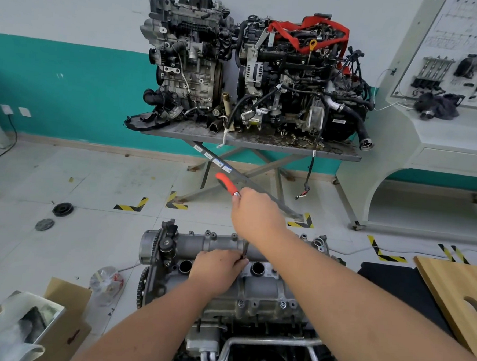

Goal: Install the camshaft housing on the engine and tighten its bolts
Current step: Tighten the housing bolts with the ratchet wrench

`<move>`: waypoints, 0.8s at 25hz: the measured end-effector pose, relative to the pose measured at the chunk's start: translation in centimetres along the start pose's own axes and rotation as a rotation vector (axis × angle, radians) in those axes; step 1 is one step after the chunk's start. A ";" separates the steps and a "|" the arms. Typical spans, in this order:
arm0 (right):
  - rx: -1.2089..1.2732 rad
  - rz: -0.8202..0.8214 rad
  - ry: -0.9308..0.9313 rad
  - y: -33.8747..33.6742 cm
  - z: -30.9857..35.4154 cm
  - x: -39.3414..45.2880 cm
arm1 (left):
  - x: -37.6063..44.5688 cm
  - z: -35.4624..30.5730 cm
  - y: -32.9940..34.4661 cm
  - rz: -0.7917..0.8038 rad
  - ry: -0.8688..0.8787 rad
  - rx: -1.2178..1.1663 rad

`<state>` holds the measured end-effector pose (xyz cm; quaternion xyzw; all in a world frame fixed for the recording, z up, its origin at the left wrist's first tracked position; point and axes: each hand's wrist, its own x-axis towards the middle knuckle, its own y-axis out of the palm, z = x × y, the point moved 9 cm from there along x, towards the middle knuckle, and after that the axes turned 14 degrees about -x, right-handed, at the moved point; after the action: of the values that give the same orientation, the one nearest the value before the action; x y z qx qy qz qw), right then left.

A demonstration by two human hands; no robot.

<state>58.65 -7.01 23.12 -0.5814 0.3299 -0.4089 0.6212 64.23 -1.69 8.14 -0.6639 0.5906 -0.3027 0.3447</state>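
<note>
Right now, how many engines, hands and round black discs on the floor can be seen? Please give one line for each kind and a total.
Engines: 3 (grey engine on the stand, engine with red strap, engine being worked on)
Hands: 2 (left hand, right hand)
Black discs on the floor: 2 (pulley, flat disc)
Total: 7

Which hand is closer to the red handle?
Right. The right hand grips the tool just below its red handle. The left hand is lower down, on the camshaft housing.
</note>
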 end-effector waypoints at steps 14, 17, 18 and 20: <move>-0.120 -0.065 -0.125 -0.1 0.8 0.1 | 0.2 0.1 0.1 -0.010 0.025 0.039; -0.013 -0.029 0.040 -0.2 -1.3 0.5 | 0.3 0.3 0.2 -0.010 0.017 0.029; -0.075 -0.046 -0.039 -0.2 -0.8 0.3 | 0.3 0.4 0.3 -0.005 0.010 0.023; -0.162 -0.075 -0.326 -0.6 1.5 -1.0 | 0.3 0.6 0.3 0.009 -0.011 0.021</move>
<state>59.48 -5.46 23.82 -0.6999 0.2349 -0.3043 0.6020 64.55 -1.97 7.52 -0.6592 0.5885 -0.3038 0.3561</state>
